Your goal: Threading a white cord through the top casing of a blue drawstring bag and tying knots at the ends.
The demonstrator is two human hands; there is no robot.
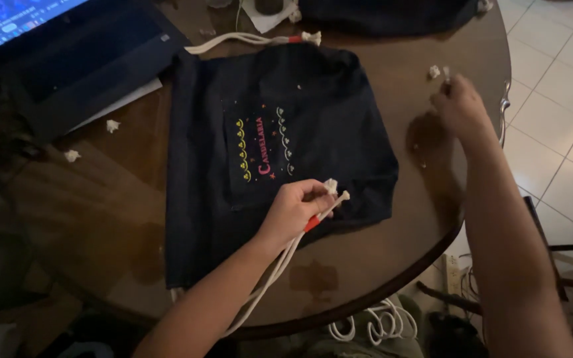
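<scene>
A dark navy drawstring bag (273, 132) with a small coloured print lies flat on the round brown table (399, 245). My left hand (296, 209) rests on the bag's near edge, shut on a white cord (280, 265) with a red wrap and a frayed end. The cord trails off the table's near edge. My right hand (457, 106) is at the table's right side, fingers pinched on a small white scrap (445, 71). Another white cord end (253, 40) lies at the bag's top.
A laptop (67, 53) with a lit screen sits at the far left on white paper. Small white scraps (112, 124) lie on the left side of the table. Another dark cloth (386, 14) lies at the far edge. Coiled white cord (373, 325) lies under the table; white tiled floor at right.
</scene>
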